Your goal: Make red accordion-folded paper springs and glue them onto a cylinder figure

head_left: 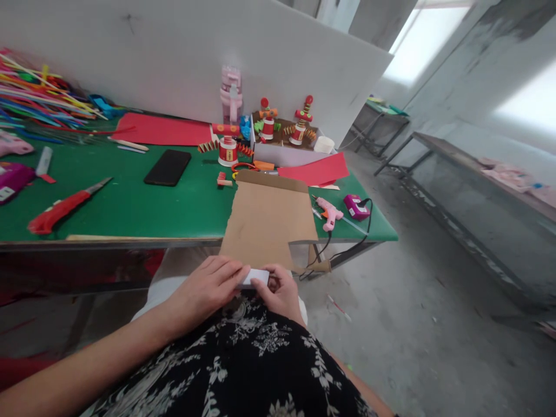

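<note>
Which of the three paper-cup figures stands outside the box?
The front-left paper-cup figure, standing directly on the green tabletop; the other two stand inside the box.

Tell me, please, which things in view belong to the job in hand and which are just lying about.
Apparently part of the job:
white piece, between the fingers of the left hand and right hand
cardboard sheet, jutting past the table edge

Probably just lying about:
black phone
red-handled blade
pink bottle
colourful strips
</note>
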Action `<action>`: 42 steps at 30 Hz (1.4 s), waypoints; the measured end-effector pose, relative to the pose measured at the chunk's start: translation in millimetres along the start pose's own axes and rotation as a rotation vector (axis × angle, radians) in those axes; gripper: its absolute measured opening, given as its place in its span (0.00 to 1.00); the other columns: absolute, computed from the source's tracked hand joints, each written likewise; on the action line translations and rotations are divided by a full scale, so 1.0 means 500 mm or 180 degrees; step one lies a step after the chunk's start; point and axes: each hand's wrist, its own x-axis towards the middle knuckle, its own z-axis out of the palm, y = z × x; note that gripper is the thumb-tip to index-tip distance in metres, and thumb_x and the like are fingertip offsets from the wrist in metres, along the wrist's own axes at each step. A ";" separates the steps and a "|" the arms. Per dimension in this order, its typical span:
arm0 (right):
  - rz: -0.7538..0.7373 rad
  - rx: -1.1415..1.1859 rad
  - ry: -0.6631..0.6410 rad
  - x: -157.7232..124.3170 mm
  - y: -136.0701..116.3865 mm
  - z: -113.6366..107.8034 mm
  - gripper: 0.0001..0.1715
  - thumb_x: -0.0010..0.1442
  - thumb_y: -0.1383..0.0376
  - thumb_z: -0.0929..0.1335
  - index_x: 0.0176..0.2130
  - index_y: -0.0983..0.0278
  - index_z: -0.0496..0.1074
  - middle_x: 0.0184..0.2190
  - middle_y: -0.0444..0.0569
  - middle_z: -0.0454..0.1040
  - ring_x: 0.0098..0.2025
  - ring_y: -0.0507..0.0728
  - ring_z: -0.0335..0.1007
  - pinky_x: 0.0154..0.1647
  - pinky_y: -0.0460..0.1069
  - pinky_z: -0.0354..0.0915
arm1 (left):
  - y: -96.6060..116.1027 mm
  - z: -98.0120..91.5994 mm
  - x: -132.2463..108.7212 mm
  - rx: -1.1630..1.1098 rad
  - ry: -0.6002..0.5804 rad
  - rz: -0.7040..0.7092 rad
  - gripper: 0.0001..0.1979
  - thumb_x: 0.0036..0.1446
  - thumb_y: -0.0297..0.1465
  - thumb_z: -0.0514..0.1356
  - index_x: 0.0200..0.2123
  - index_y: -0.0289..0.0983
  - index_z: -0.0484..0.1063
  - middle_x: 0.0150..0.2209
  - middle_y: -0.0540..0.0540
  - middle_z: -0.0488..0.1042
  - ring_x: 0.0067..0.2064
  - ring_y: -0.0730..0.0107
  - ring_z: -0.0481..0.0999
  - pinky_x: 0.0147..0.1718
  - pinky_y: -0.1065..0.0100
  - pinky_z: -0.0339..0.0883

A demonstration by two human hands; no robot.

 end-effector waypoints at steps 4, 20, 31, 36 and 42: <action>-0.1375 -0.1508 -0.0090 0.000 -0.004 -0.036 0.26 0.58 0.50 0.71 0.50 0.61 0.73 0.44 0.55 0.73 0.41 0.57 0.73 0.42 0.51 0.72 | -0.005 -0.010 0.008 -0.0157 -0.0008 0.0005 0.13 0.65 0.27 0.53 0.50 0.31 0.70 0.39 0.40 0.75 0.42 0.60 0.70 0.42 0.61 0.65; -0.1636 -0.2532 -0.0978 0.021 -0.046 -0.059 0.23 0.68 0.53 0.61 0.51 0.65 0.72 0.41 0.55 0.74 0.42 0.59 0.68 0.41 0.52 0.65 | -0.019 -0.016 0.012 -0.1111 -0.0695 -0.0589 0.10 0.62 0.30 0.58 0.46 0.37 0.72 0.41 0.42 0.76 0.43 0.62 0.72 0.42 0.64 0.67; -0.0932 -0.2569 -0.1625 0.048 -0.089 -0.064 0.18 0.67 0.55 0.64 0.47 0.62 0.75 0.38 0.51 0.75 0.40 0.56 0.70 0.39 0.49 0.60 | -0.052 -0.023 0.052 -0.1501 -0.1516 -0.0852 0.10 0.55 0.28 0.62 0.40 0.39 0.78 0.36 0.46 0.80 0.38 0.64 0.76 0.37 0.68 0.65; -0.0650 -0.2335 -0.1489 0.051 -0.094 -0.064 0.15 0.64 0.57 0.67 0.44 0.63 0.77 0.36 0.50 0.75 0.38 0.54 0.69 0.37 0.47 0.59 | -0.057 -0.031 0.063 -0.1691 -0.1594 -0.1099 0.09 0.55 0.32 0.61 0.38 0.39 0.79 0.35 0.46 0.80 0.37 0.65 0.77 0.36 0.69 0.64; -0.0556 -0.1909 -0.1244 0.070 -0.104 -0.068 0.08 0.60 0.61 0.72 0.37 0.64 0.79 0.31 0.46 0.75 0.32 0.52 0.68 0.34 0.46 0.58 | -0.073 -0.043 0.057 -0.2422 -0.0484 -0.1788 0.13 0.55 0.42 0.61 0.38 0.40 0.77 0.40 0.45 0.79 0.42 0.64 0.76 0.42 0.66 0.67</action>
